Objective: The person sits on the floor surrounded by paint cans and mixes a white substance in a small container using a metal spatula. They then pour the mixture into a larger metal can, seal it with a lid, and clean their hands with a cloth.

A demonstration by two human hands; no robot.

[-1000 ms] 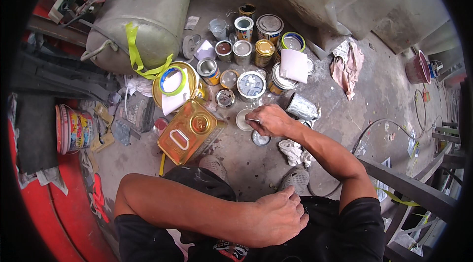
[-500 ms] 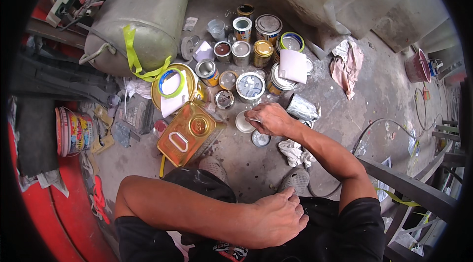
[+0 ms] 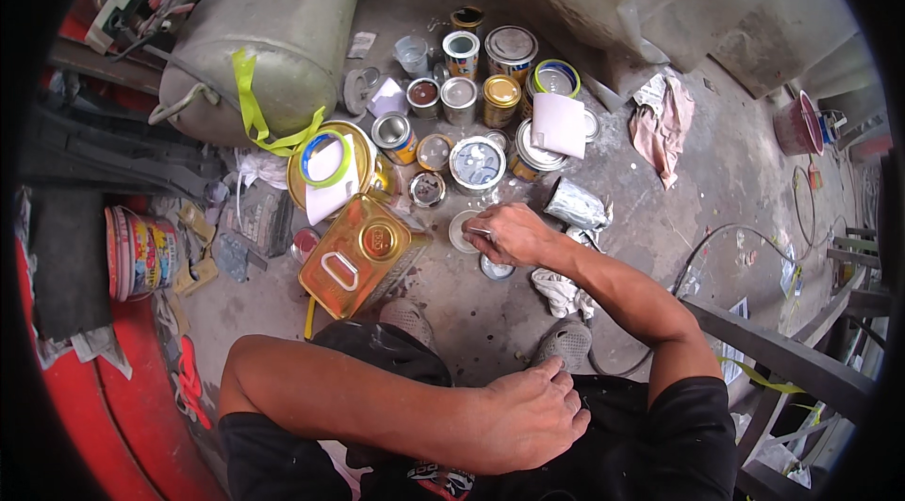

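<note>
My right hand point(image 3: 514, 235) is closed in a pinch over a small round cup point(image 3: 460, 231) of pale, whitish stuff on the floor. Between its fingertips shows the end of a thin, greyish stick-like tool point(image 3: 479, 231); the rest is covered. Close by the hand lie a small round lid or tin point(image 3: 497, 266) and a crumpled white rag point(image 3: 560, 294). My left hand point(image 3: 537, 421) rests near my lap, fingers curled and palm hidden. Left of the cup stands a square gold can point(image 3: 353, 251) with a handle. Beyond it is an open can point(image 3: 478, 164) with grey-white paint.
Several paint tins point(image 3: 459, 96) crowd the floor ahead. A large grey tank point(image 3: 259, 58) lies at the far left. On the right are a dented metal can point(image 3: 577, 203), a pink cloth point(image 3: 663, 129), a hose point(image 3: 693, 261) and a dark metal frame point(image 3: 782, 345).
My right hand has shifted slightly over the cup, and the thin tool in it has turned a little. The left hand stays where it was.
</note>
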